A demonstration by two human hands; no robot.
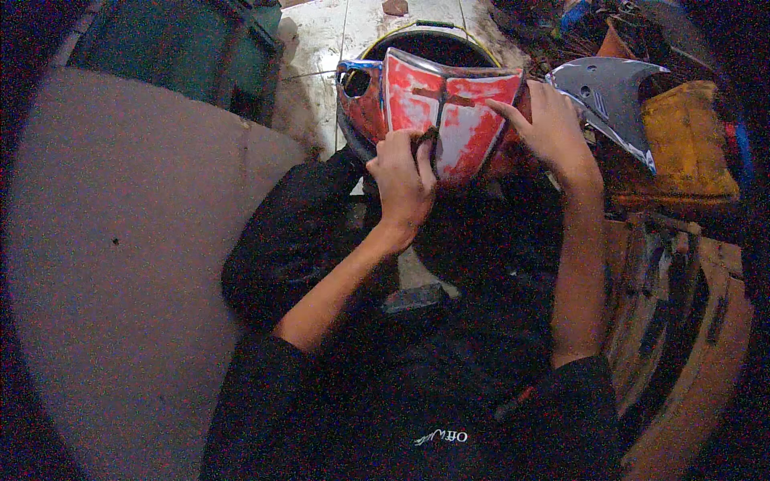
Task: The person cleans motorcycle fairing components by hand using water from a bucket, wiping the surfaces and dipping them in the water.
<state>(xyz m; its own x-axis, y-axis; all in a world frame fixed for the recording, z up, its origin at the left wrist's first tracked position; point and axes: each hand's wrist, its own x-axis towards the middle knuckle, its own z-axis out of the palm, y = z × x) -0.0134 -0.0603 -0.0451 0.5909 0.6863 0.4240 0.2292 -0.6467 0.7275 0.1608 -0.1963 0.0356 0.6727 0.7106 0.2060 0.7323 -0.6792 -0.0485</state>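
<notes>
- Red-and-white panel [472,148]: upright in front of the person's knees, before the black bucket [421,50]; paint patchy, dark seam down the middle.
- Right hand [553,128]: thumb spread well away from the fingers, holding the panel's right edge. Thumb on the front face, fingers over the side.
- Left hand [405,168]: fingers curled in narrow, at the panel's lower front.
- Small dark piece [431,133]: pinched in left fingertips near the seam; material can't tell.
</notes>
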